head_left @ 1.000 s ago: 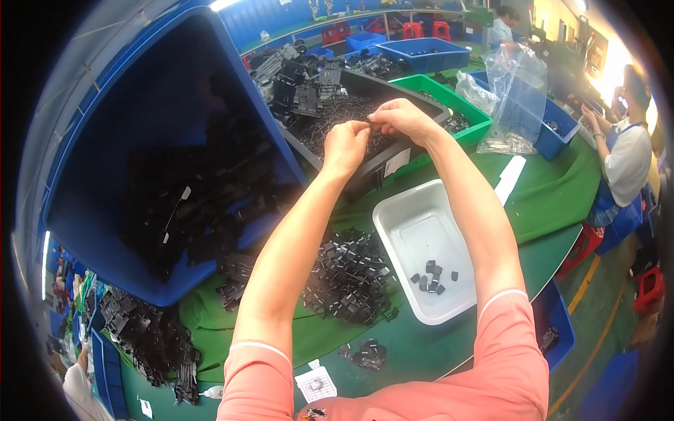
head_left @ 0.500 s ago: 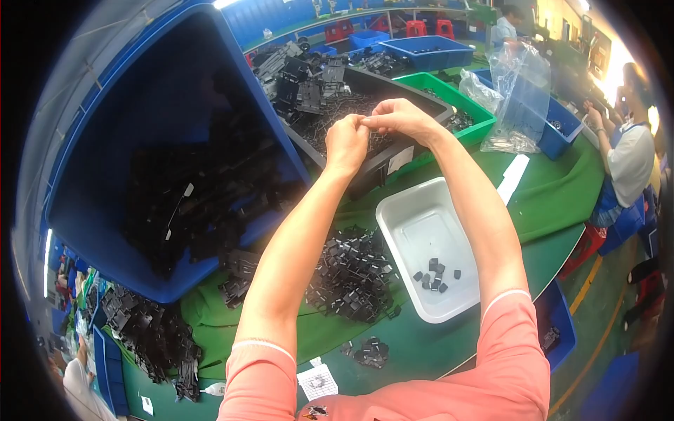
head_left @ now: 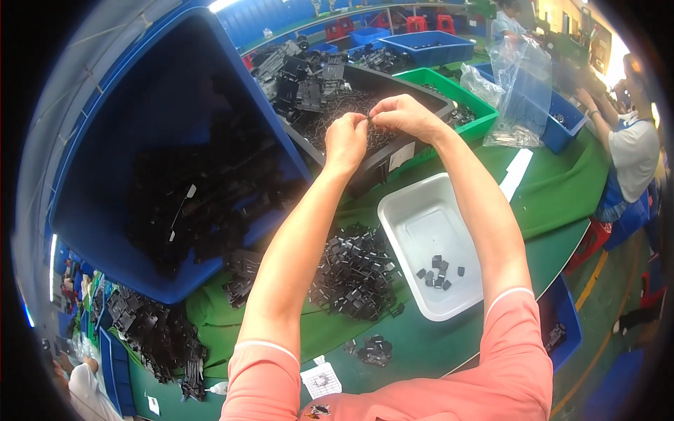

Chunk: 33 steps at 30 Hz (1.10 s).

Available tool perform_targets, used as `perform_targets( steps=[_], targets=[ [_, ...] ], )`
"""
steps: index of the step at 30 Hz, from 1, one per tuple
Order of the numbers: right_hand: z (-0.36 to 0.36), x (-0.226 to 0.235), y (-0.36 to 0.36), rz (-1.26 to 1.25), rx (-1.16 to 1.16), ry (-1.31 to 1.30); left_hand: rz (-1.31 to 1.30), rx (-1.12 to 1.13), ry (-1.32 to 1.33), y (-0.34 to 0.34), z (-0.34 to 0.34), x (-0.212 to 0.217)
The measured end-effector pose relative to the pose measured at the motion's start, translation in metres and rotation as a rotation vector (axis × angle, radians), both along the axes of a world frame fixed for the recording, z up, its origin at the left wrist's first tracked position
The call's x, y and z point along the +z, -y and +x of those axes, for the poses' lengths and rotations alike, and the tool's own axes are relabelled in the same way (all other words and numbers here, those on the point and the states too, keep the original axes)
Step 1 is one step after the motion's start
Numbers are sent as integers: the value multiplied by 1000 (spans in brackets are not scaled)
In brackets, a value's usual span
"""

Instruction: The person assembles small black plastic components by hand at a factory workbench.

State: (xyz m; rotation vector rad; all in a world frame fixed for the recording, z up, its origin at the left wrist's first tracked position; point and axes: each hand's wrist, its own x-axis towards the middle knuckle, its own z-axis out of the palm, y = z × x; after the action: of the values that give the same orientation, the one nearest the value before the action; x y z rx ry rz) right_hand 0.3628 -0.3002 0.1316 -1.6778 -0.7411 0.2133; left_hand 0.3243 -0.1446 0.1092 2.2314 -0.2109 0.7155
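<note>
Left hand and right hand both pinched on one tiny black part, up at 12 o'clock over the dark bin. White tray at 3 o'clock on the green desk.

white tray right of parts pile, behind it black bin.

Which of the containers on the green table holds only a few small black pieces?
The white rectangular plastic tray beside the right forearm; about ten black pieces lie in it, whereas the big blue bin and the dark tray hold heaps.
</note>
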Motion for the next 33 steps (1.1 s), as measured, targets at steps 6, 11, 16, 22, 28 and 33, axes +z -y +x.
perform_targets(
  steps=[6,11,16,22,28,33],
  targets=[
    [6,-4,0,31,21,-3,-21,-31,33,-4,11,-9],
    [0,-1,-2,32,5,-6,-139,-84,61,-8,16,-15],
    [6,-7,0,11,48,14,-304,-175,-130,-6,11,-11],
    [11,-11,0,17,76,63,-552,-327,-232,-8,8,-8],
    [10,-7,2,-20,105,45,-547,-368,-239,-10,9,-8],
    [12,-8,3,-34,131,60,-587,-331,-283,-7,7,-7]
  ],
)
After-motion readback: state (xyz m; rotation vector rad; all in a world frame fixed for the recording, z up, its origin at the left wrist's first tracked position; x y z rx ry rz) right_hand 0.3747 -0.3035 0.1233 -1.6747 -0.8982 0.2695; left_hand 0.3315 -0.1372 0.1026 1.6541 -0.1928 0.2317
